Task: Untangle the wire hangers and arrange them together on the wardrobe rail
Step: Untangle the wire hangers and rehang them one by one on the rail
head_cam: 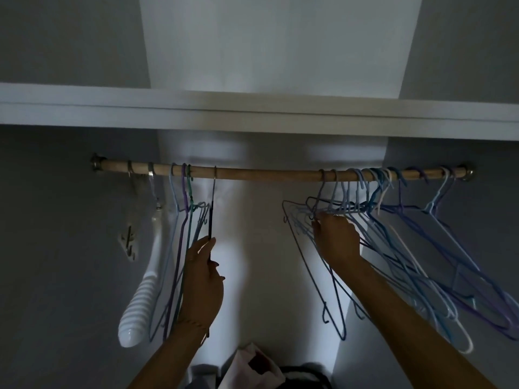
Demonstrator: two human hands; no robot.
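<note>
The left hand (200,279) pinches a dark hanger (212,209) steady at nine o'clock on the rail (266,174), while right fingers (318,228) close on the tangle (393,234) at three o'clock to free one.

On the rail (266,174), neat hangers (182,220) hang at nine o'clock, tangled hangers (393,220) at three

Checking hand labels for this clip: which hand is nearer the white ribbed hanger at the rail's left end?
Left. The left hand holds a dark hanger just right of the white ribbed hanger; the right hand is across the gap, in the tangled hangers.
</note>
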